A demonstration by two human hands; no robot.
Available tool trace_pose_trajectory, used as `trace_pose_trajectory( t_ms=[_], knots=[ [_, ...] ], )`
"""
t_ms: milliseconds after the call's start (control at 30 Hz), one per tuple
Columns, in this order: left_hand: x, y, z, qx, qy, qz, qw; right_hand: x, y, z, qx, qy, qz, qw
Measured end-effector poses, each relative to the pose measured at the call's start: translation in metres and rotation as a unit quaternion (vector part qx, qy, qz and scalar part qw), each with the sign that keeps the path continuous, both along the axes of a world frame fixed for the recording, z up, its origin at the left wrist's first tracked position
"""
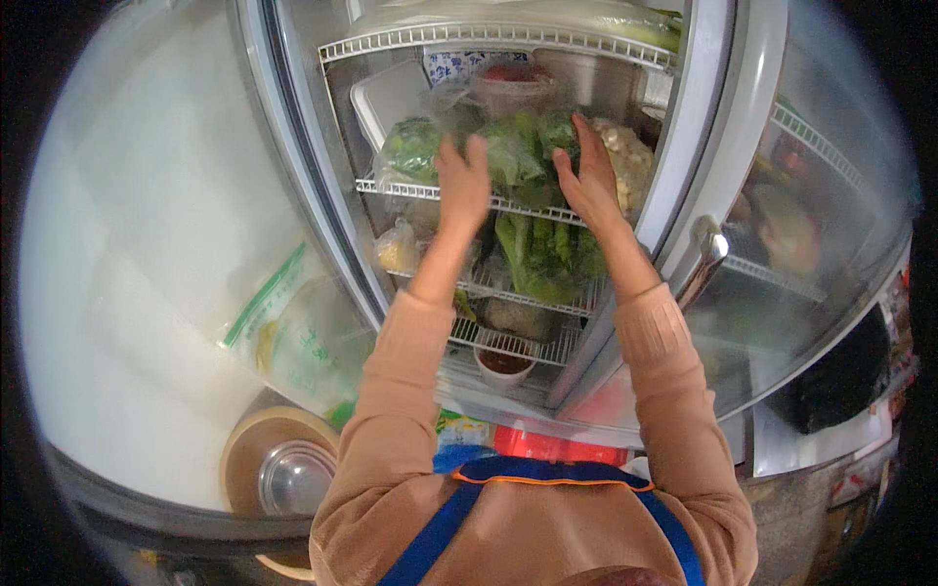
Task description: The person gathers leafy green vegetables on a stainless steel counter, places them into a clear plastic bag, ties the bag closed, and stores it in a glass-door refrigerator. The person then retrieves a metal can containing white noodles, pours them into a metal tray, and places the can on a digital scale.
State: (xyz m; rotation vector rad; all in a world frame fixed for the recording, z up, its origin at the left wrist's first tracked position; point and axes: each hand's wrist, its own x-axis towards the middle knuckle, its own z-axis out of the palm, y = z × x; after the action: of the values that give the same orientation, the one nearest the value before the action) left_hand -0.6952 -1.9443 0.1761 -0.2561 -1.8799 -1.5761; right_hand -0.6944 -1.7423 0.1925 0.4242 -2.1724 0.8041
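Observation:
Both arms reach into a glass-door refrigerator. My left hand [463, 183] is at the front of the bagged leafy greens [412, 150] on an inner shelf, its fingers apart and blurred. To the right, my right hand [592, 176] has thumb and fingers spread beside more leafy greens [516, 150]. A clear bag of pale, lumpy food [626, 157] lies just past it. I cannot tell whether either hand touches the bags. Behind the greens, a blurred container with a red top [516, 77] is partly hidden.
A white wire shelf [498, 33] spans above my hands. The door frame [696, 146] and metal handle [709, 249] stand at right. Lower down are leafy stalks [546, 253] and a white cup of dark red contents [504, 366]. A tape roll [238, 465] lies on the left surface.

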Motion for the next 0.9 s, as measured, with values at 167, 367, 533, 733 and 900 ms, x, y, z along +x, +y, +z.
trace_pose_trajectory(
  t_ms=[167,367,533,733,900],
  knots=[
    [0.010,0.021,-0.040,-0.407,0.064,0.142,0.900,-0.002,-0.011,-0.020,0.182,-0.011,-0.107,0.977],
    [0.001,0.021,-0.054,-0.437,0.025,0.161,0.884,0.020,-0.015,-0.027,0.253,-0.003,-0.185,0.949],
    [0.106,0.037,-0.123,-0.148,0.096,0.032,0.984,0.129,-0.006,-0.071,0.032,0.122,0.070,0.990],
    [0.310,0.115,-0.177,0.395,-0.218,-0.312,0.836,0.234,0.017,-0.228,-0.040,-0.006,0.451,0.891],
    [0.384,0.163,-0.175,-0.279,0.140,-0.028,0.950,0.334,-0.004,-0.272,-0.112,0.022,-0.208,0.971]
  ],
)
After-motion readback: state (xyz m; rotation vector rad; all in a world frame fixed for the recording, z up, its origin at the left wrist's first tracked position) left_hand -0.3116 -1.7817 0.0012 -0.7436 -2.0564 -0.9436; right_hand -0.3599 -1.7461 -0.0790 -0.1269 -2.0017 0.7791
